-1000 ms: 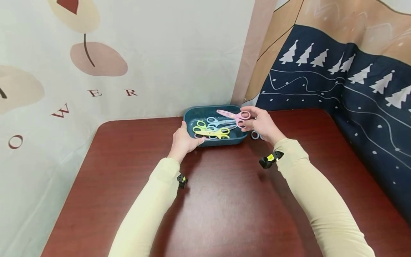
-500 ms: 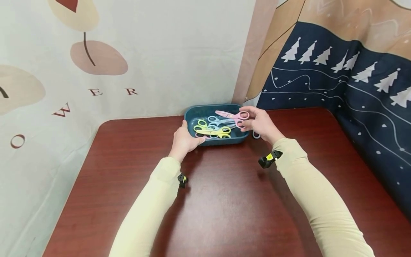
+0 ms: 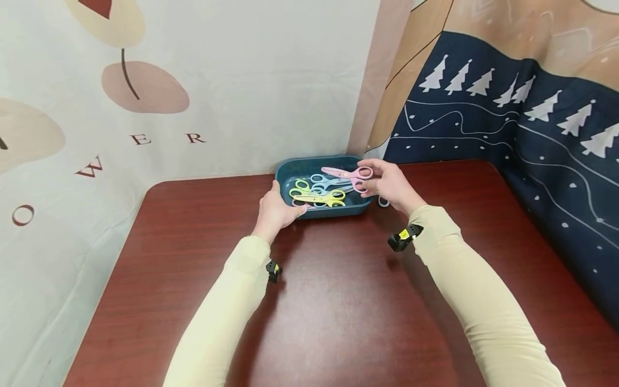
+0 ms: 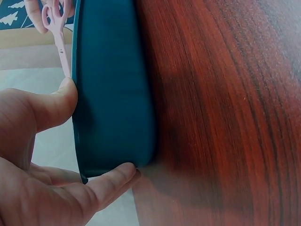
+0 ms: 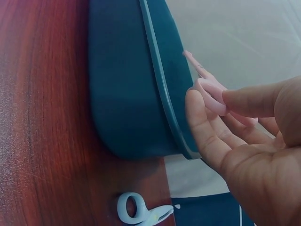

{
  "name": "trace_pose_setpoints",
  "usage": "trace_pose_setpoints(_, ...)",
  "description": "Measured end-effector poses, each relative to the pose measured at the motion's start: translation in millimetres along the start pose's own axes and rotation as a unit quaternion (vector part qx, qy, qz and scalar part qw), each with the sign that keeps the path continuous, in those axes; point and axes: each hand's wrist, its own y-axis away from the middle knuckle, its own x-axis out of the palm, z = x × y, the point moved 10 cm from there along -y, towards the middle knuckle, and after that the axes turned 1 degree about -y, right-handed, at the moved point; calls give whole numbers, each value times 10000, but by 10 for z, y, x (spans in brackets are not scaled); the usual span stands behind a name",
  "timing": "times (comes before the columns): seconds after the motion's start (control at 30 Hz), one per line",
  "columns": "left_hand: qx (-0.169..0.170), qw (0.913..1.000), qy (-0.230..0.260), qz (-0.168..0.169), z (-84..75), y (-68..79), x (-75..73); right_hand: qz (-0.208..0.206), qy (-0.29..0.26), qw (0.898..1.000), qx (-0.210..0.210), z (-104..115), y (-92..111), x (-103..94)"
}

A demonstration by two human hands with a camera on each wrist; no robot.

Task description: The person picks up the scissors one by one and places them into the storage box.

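Observation:
My left hand (image 3: 274, 211) grips the left end of a dark teal plastic bin (image 3: 333, 214), its thumb at the rim (image 4: 77, 56) and fingers against the outer wall. Over the bin's right end, my right hand (image 3: 390, 185) pinches a pair of pink scissors (image 3: 350, 174) by the handle loops. The scissors' blades (image 4: 65, 56) point left, above the things in the bin. Inside lie yellow scissors (image 3: 319, 199), light blue scissors (image 3: 336, 183) and green-handled scissors (image 3: 297, 192), overlapping. A bit of another pink pair (image 3: 296, 204) shows beneath them.
On the table right of the bin lies a light blue pair of scissors (image 5: 123, 209), partly hidden by my right hand in the head view. The reddish-brown table (image 3: 329, 312) meets a pale printed cloth (image 3: 242, 107) behind and a navy tree-patterned cloth (image 3: 464, 118) at right.
My right hand, with the pink scissors, has shifted slightly left over the bin. My left hand keeps its grip on the bin's end.

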Motion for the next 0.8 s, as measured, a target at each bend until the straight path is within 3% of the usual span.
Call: trace_pose_setpoints(0.8,11,9999,126,1,11,23,-14,230,-29,9995,229,46,-210,122)
